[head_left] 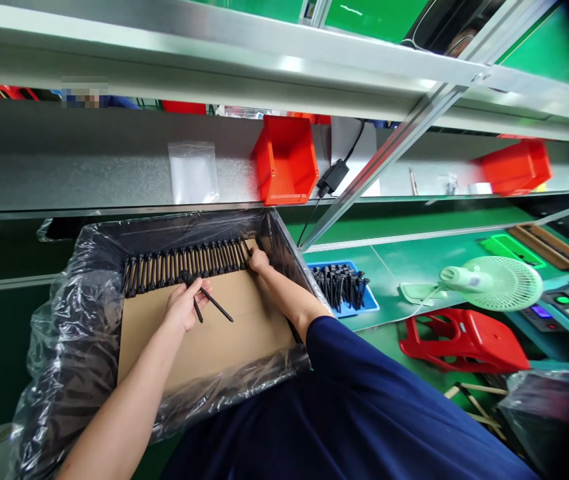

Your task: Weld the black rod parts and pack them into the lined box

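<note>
My left hand is closed around the thick ends of a couple of black ribbed rods, whose thin ends point down and to the right over a brown cardboard sheet. Across the back of the sheet runs a row of similar black rods, laid side by side. At the right end of that row, my right hand pinches a black rod, its fingers partly hidden. All this lies in a box lined with clear plastic film.
A blue tray of black rods stands right of the box. Beyond are a pale green fan and a red stool. The shelf holds a red bin, a clear bag and a black adapter. A metal post slants across.
</note>
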